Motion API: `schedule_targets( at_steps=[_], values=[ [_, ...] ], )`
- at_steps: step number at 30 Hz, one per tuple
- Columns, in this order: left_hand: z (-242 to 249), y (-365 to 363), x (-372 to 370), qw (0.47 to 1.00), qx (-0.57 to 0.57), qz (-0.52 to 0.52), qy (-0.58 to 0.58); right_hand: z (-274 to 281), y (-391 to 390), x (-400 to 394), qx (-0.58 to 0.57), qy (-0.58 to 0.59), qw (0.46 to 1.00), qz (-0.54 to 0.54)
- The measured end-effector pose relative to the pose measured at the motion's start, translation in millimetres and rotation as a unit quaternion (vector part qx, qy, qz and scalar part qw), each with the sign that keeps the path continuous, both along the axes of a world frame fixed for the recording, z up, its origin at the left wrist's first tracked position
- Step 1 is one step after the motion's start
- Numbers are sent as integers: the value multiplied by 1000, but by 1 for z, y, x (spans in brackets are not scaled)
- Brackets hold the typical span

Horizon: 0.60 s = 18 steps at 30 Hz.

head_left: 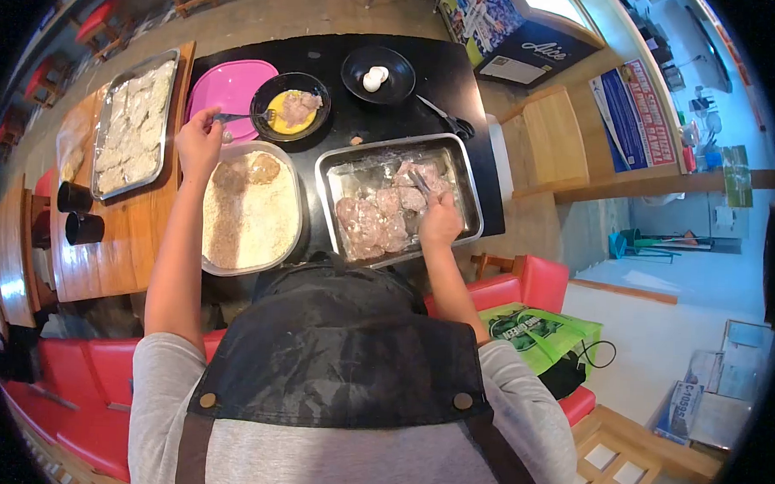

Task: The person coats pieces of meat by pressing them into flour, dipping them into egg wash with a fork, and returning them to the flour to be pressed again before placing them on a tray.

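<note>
My left hand [200, 143] is closed around a fork [235, 117], whose tines reach into a black bowl [323, 90] of beaten egg. A piece of raw meat [300, 108] lies in the egg beside the tines. Below that bowl, a plastic tub [298, 225] holds breadcrumbs [254, 219] with one coated piece at its far end. Over the metal tray [326, 166], my right hand [441, 221] grips a slim metal utensil [419, 182], its kind partly hidden. The utensil's end touches one of several pale, flour-dusted pieces of raw meat [371, 228] in the tray.
A pink lid [217, 83] lies partly under the egg bowl. Farther back are a black bowl [395, 62] with white eggshells and black-handled scissors [457, 124]. On the wooden table [118, 269] stand a tray [136, 127] of breaded pieces and two dark cups [84, 228].
</note>
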<state>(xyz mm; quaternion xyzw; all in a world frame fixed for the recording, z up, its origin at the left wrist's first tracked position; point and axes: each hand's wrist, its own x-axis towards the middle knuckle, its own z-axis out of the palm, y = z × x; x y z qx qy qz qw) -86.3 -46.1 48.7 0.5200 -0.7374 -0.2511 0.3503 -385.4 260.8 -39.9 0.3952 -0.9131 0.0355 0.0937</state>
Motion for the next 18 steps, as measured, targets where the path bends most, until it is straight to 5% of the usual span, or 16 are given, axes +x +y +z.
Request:
schedule_targets(
  at_steps=[4, 8, 18],
  values=[
    [-6, -5, 0, 1000, -10, -6, 13, 12, -9, 15, 30, -87, 996, -1],
    [-4, -6, 0, 1000, -1, -8, 10, 0, -15, 19, -40, -49, 998, 7],
    [-3, -7, -1, 1000, 8, -16, 25, -1, -17, 3, 40, -110, 988, -103]
  ],
)
